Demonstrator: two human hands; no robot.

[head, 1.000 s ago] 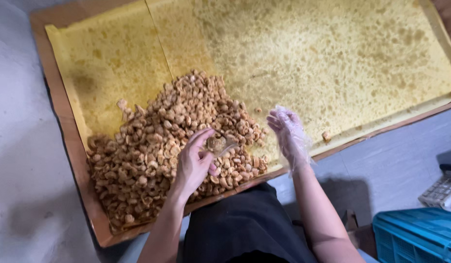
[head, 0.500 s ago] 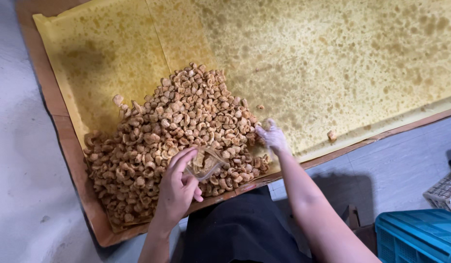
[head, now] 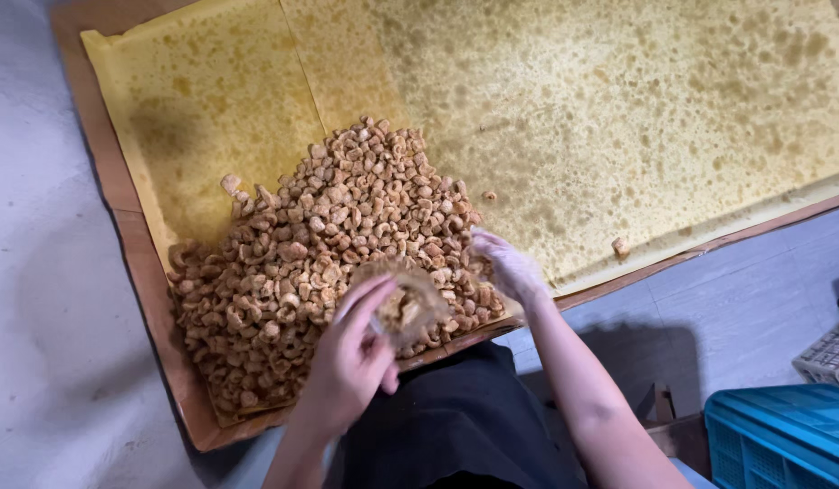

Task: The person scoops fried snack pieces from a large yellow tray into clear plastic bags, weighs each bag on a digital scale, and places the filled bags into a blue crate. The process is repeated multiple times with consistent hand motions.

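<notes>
right hand (head: 508, 269) moved into snack heap (head: 338, 263) | left hand (head: 351, 358) grips bag (head: 406, 308)

One heap of fried snack pieces (head: 329, 254), two stray pieces, two hands, one blue crate (head: 781, 435), one tray (head: 148, 299).

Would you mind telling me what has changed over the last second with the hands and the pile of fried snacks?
The gloved right hand dropped from above the paper into the pile's edge. The left hand drew back slightly, still holding the small clear bag, now partly filled. The snack pile and the yellow paper stayed put.
</notes>
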